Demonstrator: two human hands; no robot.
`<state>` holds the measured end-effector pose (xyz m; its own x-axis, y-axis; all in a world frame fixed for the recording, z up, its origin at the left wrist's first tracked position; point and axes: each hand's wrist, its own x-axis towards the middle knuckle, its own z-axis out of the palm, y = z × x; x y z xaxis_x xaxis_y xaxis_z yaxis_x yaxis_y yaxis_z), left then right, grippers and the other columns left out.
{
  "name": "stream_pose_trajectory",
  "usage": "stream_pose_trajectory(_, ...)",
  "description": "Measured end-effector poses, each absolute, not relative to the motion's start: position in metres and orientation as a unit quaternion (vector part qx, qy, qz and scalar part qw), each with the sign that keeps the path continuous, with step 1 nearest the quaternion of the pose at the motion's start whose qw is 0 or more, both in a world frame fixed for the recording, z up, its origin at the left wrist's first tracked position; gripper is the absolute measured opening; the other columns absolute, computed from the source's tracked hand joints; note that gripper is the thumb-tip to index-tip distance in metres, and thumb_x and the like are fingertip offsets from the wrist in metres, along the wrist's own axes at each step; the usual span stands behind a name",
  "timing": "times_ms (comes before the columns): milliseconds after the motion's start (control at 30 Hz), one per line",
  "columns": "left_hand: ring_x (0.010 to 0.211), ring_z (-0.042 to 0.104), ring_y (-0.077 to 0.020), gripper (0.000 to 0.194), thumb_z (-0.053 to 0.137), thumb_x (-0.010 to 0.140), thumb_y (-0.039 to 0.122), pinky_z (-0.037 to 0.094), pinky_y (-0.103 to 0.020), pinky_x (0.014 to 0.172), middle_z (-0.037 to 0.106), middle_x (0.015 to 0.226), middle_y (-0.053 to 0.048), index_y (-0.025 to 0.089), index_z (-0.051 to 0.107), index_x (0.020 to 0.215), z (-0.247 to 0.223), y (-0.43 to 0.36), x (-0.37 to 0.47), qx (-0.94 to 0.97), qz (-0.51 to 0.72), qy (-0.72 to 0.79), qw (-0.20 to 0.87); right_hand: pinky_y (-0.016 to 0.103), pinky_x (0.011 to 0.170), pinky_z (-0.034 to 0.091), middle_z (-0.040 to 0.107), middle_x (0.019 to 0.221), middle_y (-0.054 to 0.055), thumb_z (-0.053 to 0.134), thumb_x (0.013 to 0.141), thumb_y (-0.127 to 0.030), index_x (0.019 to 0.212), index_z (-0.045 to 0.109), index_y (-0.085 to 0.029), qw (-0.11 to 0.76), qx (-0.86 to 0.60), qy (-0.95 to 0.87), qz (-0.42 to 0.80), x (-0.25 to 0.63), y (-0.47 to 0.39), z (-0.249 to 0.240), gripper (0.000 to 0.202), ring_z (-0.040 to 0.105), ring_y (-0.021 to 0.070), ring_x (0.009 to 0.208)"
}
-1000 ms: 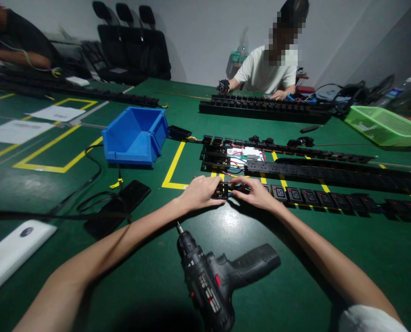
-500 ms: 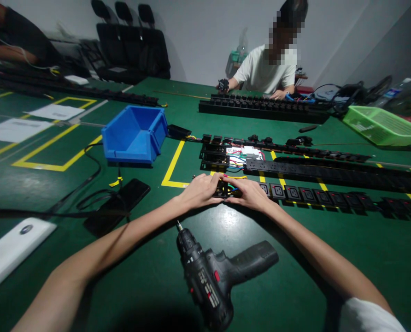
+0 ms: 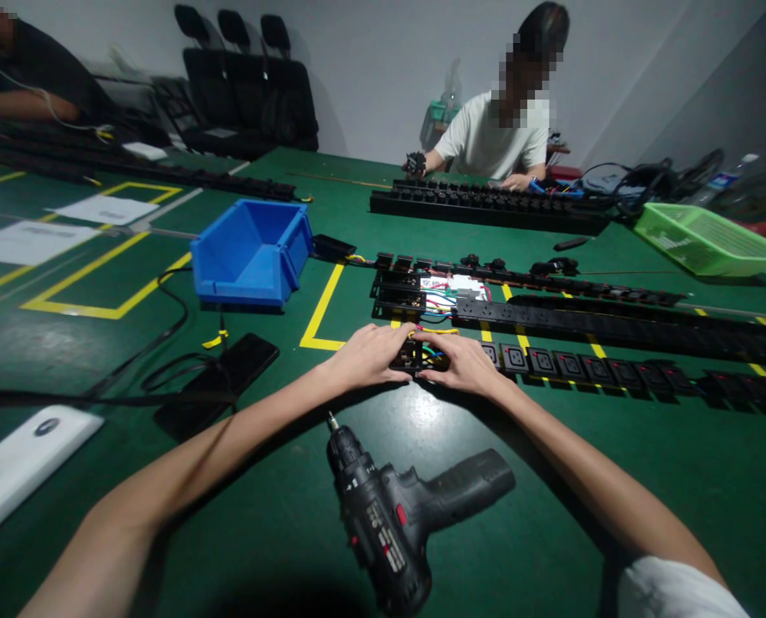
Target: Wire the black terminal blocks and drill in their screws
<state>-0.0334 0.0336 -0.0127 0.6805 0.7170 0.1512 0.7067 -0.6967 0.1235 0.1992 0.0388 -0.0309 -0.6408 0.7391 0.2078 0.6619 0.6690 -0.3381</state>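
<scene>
My left hand (image 3: pixel 373 354) is closed around the left end of a black socket strip, where a small black module (image 3: pixel 410 354) shows between my hands. From the other side my right hand (image 3: pixel 460 360) grips the same end, thumb and fingers on either edge. Coloured wires (image 3: pixel 431 352) come out between the fingers. The strip's row of black sockets (image 3: pixel 541 362) runs off to the right. Just behind lies a long black power strip housing (image 3: pixel 550 322) with open wiring at its left end. A black cordless drill (image 3: pixel 389 524) lies on its side in front of my hands.
A blue bin (image 3: pixel 247 257) stands at the left, beside a phone (image 3: pixel 219 386) and cables. At the lower left lies a white device (image 3: pixel 28 472). A green basket (image 3: pixel 711 245) sits at the right. Across the green table (image 3: pixel 331 193), a co-worker (image 3: pixel 502 137) handles black parts.
Both hands stay on the strip's end; my right fingers and thumb have shifted slightly apart. The view has moved a little.
</scene>
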Motion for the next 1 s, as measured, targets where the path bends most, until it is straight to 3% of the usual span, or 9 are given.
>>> stream_pose_trajectory(100,0.112,0.061,-0.0312,0.079,0.072,0.076,0.053,0.046,-0.037,0.086,0.061,0.126,-0.015,0.017,0.037,0.136,-0.006,0.034,-0.041,0.912,0.063,0.405,0.009,0.041,0.093,0.049,0.064,0.128,0.009,0.068,0.081,-0.048,0.139,0.048,-0.028,0.162,-0.394,-0.897,0.119,0.2,0.039,-0.032,0.065,0.062,0.028,0.112)
stream_pose_trajectory(233,0.099,0.066,-0.0312,0.058,0.072,0.075,0.052,0.048,-0.036,0.078,0.068,0.11,-0.012,0.019,0.051,0.118,-0.001,0.034,-0.052,0.908,0.004,0.42,-0.001,0.041,0.092,0.049,0.063,0.129,0.009,0.066,0.082,-0.05,0.14,0.046,-0.029,0.154,-0.399,-0.896,0.117,0.201,0.04,-0.033,0.065,0.062,0.0279,0.112)
stream_pose_trajectory(367,0.09,0.068,-0.0299,0.044,0.066,0.081,0.052,0.048,-0.033,0.069,0.07,0.1,-0.011,0.018,0.053,0.107,0.001,0.033,-0.054,0.907,-0.01,0.421,0.001,0.041,0.091,0.049,0.063,0.129,0.01,0.065,0.083,-0.051,0.141,0.045,-0.028,0.144,-0.4,-0.899,0.11,0.2,0.039,-0.031,0.065,0.062,0.0283,0.112)
stream_pose_trajectory(567,0.092,0.068,-0.0291,0.04,0.063,0.084,0.048,0.049,-0.033,0.07,0.069,0.103,-0.011,0.018,0.052,0.108,0.001,0.035,-0.053,0.913,0.002,0.407,-0.006,0.041,0.084,0.051,0.067,0.118,0.013,0.064,0.084,-0.049,0.145,0.039,-0.022,0.144,-0.415,-0.894,0.085,0.191,0.033,-0.031,0.071,0.066,0.0292,0.101)
stream_pose_trajectory(767,0.095,0.066,-0.0285,0.041,0.063,0.085,0.045,0.049,-0.034,0.075,0.067,0.106,-0.011,0.018,0.051,0.112,0.0,0.037,-0.055,0.92,0.007,0.392,0.008,0.046,0.097,0.049,0.056,0.137,0.014,0.063,0.087,-0.042,0.147,0.035,-0.022,0.207,-0.379,-0.893,0.123,0.188,0.032,-0.045,0.069,0.057,0.0291,0.121)
stream_pose_trajectory(1000,0.096,0.066,-0.0283,0.042,0.065,0.084,0.043,0.049,-0.034,0.076,0.067,0.106,-0.01,0.018,0.05,0.115,-0.001,0.037,-0.058,0.921,0.014,0.39,0.016,0.046,0.102,0.047,0.053,0.141,0.012,0.063,0.087,-0.043,0.149,0.032,-0.023,0.258,-0.351,-0.887,0.154,0.192,0.034,-0.058,0.073,0.055,0.0274,0.124)
